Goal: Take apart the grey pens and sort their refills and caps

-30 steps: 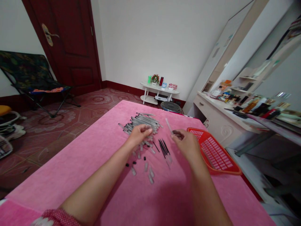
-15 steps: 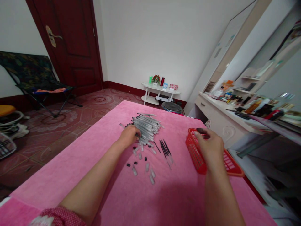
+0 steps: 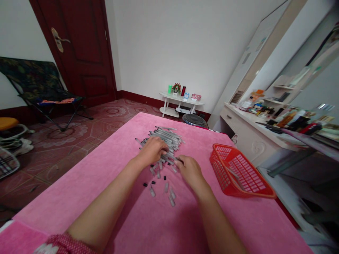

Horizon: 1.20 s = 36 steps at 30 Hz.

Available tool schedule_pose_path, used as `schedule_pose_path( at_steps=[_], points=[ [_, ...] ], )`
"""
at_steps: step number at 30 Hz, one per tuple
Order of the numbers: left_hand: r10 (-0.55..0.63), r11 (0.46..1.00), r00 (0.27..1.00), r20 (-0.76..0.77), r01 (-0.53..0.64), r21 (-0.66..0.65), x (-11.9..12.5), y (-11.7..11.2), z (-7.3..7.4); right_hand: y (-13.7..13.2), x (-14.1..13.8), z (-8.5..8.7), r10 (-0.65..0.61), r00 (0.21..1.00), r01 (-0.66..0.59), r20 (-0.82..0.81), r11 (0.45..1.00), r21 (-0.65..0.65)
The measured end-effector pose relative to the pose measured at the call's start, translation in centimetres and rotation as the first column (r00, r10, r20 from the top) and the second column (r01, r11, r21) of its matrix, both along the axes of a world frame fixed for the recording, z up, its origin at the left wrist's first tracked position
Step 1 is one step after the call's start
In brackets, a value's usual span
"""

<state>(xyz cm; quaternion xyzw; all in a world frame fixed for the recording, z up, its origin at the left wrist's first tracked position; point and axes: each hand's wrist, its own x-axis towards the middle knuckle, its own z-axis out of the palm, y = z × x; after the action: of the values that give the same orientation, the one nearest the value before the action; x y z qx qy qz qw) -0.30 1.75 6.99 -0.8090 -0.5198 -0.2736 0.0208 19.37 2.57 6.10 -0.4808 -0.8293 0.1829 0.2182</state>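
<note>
My left hand (image 3: 155,150) lies over the near left side of a pile of clear-barrelled pens (image 3: 173,135), its fingers closed on one pen (image 3: 170,156) that points to the right. At that pen's right end my right hand (image 3: 190,171) makes a pinch, thumb and finger together, with something dark showing at the fingertips. Loose clear caps (image 3: 166,187) and small black plugs (image 3: 145,185) are scattered on the cloth below the pile. The thin black refills are hidden behind my right hand.
To the right stands a red plastic basket (image 3: 225,176) with a pen-like stick inside. Pink cloth (image 3: 106,176) covers the table. A dressing table (image 3: 243,127) with bottles runs along the right side, and a low white stand (image 3: 169,95) is by the far wall.
My right hand has moved left from the basket to the pen by my left hand. The left hand has shifted slightly right, raising a pen from the pile. A stick now shows in the basket.
</note>
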Motion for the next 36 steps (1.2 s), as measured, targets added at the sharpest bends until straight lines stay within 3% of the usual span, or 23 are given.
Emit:
schedule_pose_path(
  at_steps=[2,4,7,9,11,14,17,18,20,22,24,25,27,30,36],
  points=[
    [-0.015,0.999,1.000,0.011,0.014,0.042,0.4,-0.2,0.5,0.0,-0.2,0.0,-0.019,0.995,0.011,-0.098,0.996,-0.084],
    [-0.035,0.997,0.999,0.010,0.034,0.076,0.7,-0.5,0.8,0.0,-0.3,-0.1,-0.045,0.952,-0.037,-0.303,0.965,-0.260],
    [-0.080,0.994,0.997,-0.005,0.080,0.072,1.1,-0.8,1.0,-0.1,-0.4,-0.3,-0.143,0.820,-0.211,-0.554,0.824,-0.525],
    [-0.091,0.995,0.996,-0.008,0.091,0.035,1.4,-1.0,1.0,-0.2,-0.3,-0.3,-0.163,0.781,-0.271,-0.603,0.781,-0.563],
    [-0.090,0.996,0.996,-0.006,0.090,-0.009,1.5,-1.1,0.9,-0.1,-0.1,-0.2,-0.105,0.793,-0.278,-0.600,0.814,-0.510],
    [-0.049,0.997,0.998,0.036,0.051,-0.057,0.9,-0.9,0.3,0.3,0.7,0.3,0.021,0.855,-0.217,-0.518,0.922,-0.320],
    [0.150,0.986,0.963,0.222,-0.129,-0.109,-1.1,-0.5,-0.6,1.1,2.0,1.1,0.032,0.907,-0.082,-0.420,0.991,-0.101],
    [0.232,0.972,0.914,0.333,-0.203,-0.118,-1.9,-0.4,-0.8,1.3,2.3,1.2,0.021,0.911,-0.050,-0.411,0.997,-0.061],
    [0.231,0.971,0.740,0.631,-0.215,-0.104,-3.1,0.0,-1.2,1.5,2.5,1.2,0.016,0.909,-0.038,-0.416,0.998,-0.044],
    [0.121,0.987,0.417,0.901,-0.146,-0.066,-3.5,0.3,-1.3,1.3,1.9,0.6,0.050,0.909,-0.083,-0.414,0.995,-0.063],
    [0.049,0.999,0.080,0.996,-0.007,-0.049,-3.1,0.6,-1.2,0.6,0.7,-0.4,0.118,0.916,-0.160,-0.382,0.984,-0.081],
    [0.053,0.996,-0.054,0.997,0.069,-0.050,-2.7,0.7,-1.1,0.3,0.1,-1.0,0.161,0.921,-0.204,-0.356,0.975,-0.086],
    [0.096,0.980,-0.229,0.969,0.191,-0.051,-1.8,0.8,-1.1,-0.4,-1.0,-1.9,0.233,0.922,-0.276,-0.311,0.956,-0.103],
    [0.127,0.953,-0.320,0.939,0.301,-0.027,-0.5,0.8,-1.1,-0.9,-1.9,-2.1,0.227,0.911,-0.286,-0.343,0.949,-0.132],
    [0.170,0.897,-0.326,0.930,0.441,-0.009,1.7,0.5,-1.3,-0.7,-2.1,-0.7,0.031,0.801,-0.231,-0.598,0.937,-0.262]
  ],
)
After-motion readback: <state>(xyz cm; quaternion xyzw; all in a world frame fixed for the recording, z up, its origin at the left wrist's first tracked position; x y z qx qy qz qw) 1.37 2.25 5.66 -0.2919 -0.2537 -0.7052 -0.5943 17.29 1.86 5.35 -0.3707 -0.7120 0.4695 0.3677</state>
